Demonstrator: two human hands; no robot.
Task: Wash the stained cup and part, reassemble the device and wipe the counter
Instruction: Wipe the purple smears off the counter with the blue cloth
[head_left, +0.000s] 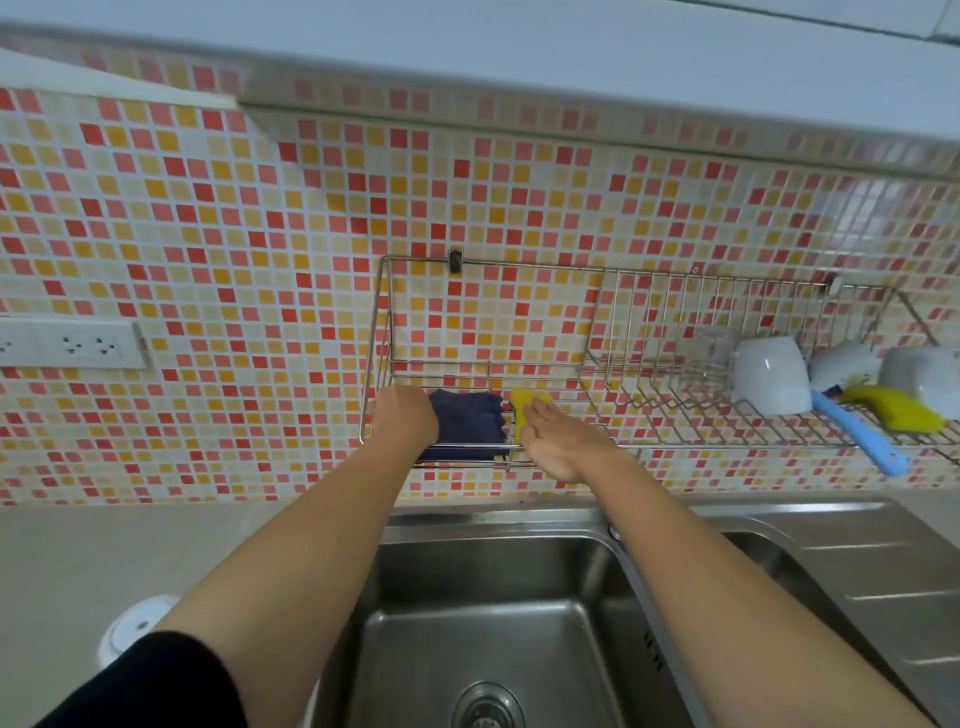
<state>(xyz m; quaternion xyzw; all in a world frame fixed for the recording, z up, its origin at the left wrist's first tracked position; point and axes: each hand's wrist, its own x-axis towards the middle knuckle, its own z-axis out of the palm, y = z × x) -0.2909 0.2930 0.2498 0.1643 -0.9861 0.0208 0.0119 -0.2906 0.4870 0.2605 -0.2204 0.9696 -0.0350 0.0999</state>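
Note:
A wire rack (441, 376) hangs on the tiled wall above the steel sink (519, 566). In its left section lie a dark blue cloth (467, 423) and, right of it, a yellow sponge (530, 400) standing on edge. My left hand (405, 415) reaches into the rack, its fingers curled down over the left end of the blue cloth. With fairly straight fingers, my right hand (561, 441) touches the near face of the sponge. A white round part (135, 623) sits on the counter at lower left, half hidden by my left arm.
On the rack's right section stand a clear glass (711, 353), upturned white cups (771, 374), a blue-handled brush (857, 431) and a yellow scrubber (893, 408). A ribbed drainboard (883, 571) lies right of the basin. A wall socket (78, 345) is at the left.

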